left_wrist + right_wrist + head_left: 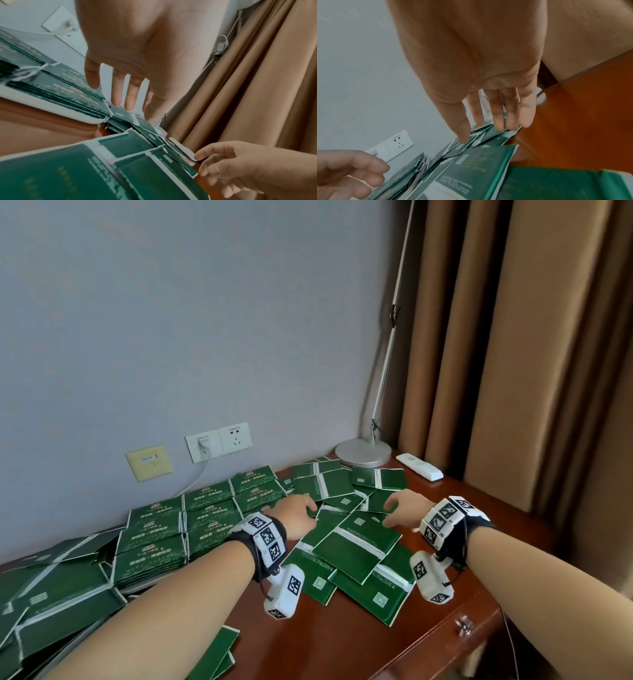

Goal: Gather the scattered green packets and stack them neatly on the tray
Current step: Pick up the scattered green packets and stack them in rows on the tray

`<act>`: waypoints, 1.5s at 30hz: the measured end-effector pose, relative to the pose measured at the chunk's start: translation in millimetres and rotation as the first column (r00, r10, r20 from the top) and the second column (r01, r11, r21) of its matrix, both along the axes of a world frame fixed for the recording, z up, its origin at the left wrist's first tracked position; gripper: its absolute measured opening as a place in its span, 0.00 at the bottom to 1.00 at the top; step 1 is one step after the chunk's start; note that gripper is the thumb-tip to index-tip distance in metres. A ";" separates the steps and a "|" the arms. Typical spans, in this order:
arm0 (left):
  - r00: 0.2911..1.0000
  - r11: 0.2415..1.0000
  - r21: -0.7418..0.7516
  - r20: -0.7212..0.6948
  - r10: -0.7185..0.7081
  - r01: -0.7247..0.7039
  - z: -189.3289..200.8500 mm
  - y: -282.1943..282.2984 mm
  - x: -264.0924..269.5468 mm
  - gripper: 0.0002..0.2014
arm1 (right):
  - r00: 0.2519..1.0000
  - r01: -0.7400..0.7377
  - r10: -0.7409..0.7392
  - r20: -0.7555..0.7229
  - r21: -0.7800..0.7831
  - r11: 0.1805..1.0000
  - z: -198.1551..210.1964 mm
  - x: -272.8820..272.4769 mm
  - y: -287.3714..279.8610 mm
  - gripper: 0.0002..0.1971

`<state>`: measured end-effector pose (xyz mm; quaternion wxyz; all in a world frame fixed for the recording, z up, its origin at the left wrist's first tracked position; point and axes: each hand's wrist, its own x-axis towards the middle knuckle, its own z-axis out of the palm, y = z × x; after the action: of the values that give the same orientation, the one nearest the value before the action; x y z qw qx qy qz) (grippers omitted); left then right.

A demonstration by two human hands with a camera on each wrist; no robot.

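Loose green packets lie overlapping on the brown desk, most with the white-striped back up. Neat stacks of packets stand in rows on a white tray by the wall. My left hand hovers over the loose pile's left edge, beside the stacks, its fingers straight and holding nothing. My right hand hovers over the pile's far right with fingers spread and loose, also holding nothing. Each wrist view shows the other hand low in the frame.
A rough heap of more packets covers the desk's left end. A lamp base and white remote sit at the back right. Wall sockets with a plugged cable are behind the stacks. Brown curtains hang at right.
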<state>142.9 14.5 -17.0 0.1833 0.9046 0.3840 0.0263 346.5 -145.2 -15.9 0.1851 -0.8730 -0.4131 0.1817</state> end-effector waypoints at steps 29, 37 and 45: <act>0.997 0.998 -0.037 0.052 -0.055 0.057 -27.1 3.1 10.9 0.21 | 0.999 0.036 -0.039 0.035 0.089 0.995 1.9 18.7 0.6 0.18; 0.996 0.996 -0.023 0.026 -0.087 0.088 -35.4 3.2 19.4 0.24 | 0.962 -0.249 0.255 0.101 -0.075 0.966 -3.8 -1.2 -9.4 0.14; 0.996 0.996 -0.028 0.011 -0.086 0.087 -40.9 7.0 24.6 0.31 | 0.980 -0.145 0.156 0.124 -0.088 0.985 -20.6 6.3 -12.3 0.25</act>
<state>167.5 21.5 -57.9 0.1989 0.9175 0.3439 0.0175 352.8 -157.5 -36.5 0.1088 -0.8558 -0.4818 0.1537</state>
